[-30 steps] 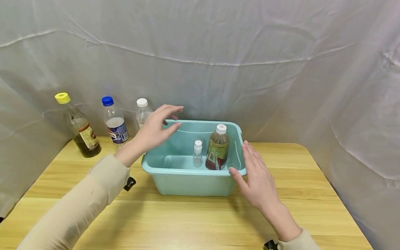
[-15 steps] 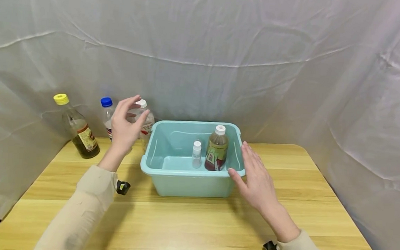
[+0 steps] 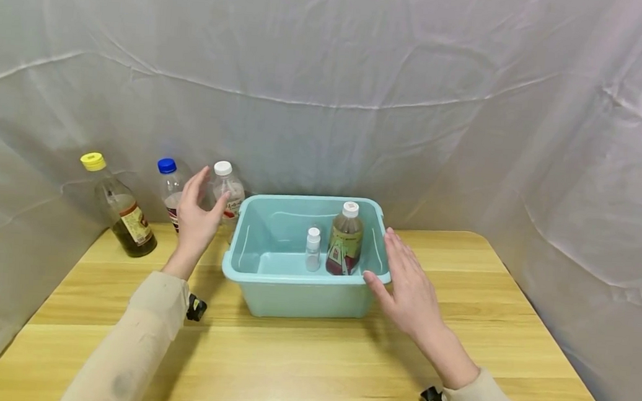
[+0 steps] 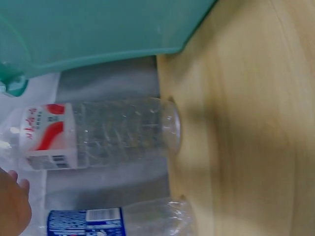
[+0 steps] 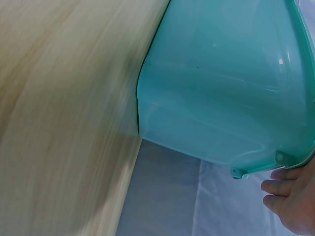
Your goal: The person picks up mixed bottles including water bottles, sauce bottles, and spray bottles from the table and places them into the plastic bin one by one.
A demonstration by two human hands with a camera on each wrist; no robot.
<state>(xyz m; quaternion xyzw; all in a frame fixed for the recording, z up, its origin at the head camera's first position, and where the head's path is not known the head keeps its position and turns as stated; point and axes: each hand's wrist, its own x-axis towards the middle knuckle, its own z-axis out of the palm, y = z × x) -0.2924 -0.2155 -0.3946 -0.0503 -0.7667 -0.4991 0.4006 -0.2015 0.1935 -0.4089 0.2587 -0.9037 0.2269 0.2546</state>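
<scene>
My left hand (image 3: 198, 220) is beside a clear, white-capped plastic bottle (image 3: 230, 197), thumb and fingers spread apart in front of it. In the left wrist view that bottle (image 4: 113, 130) stands on the table, showing a red and white label, with my fingertips near its upper part. My right hand (image 3: 412, 287) rests at the right rim of a light teal plastic bin (image 3: 303, 295), its fingers extended. Inside the bin stand a small clear bottle with a white cap (image 3: 312, 249) and a larger drink bottle with reddish-brown liquid (image 3: 345, 242).
Left of my left hand stands a blue-capped soda bottle (image 3: 172, 193), partly hidden behind the fingers. Farther left is a yellow-capped glass bottle (image 3: 124, 211) of dark liquid. A grey cloth (image 3: 328, 101) hangs behind the wooden table (image 3: 287, 366).
My left hand has moved left from above the bin's left side to the white-capped bottle, then slightly lower. My right hand has stayed at the rim.
</scene>
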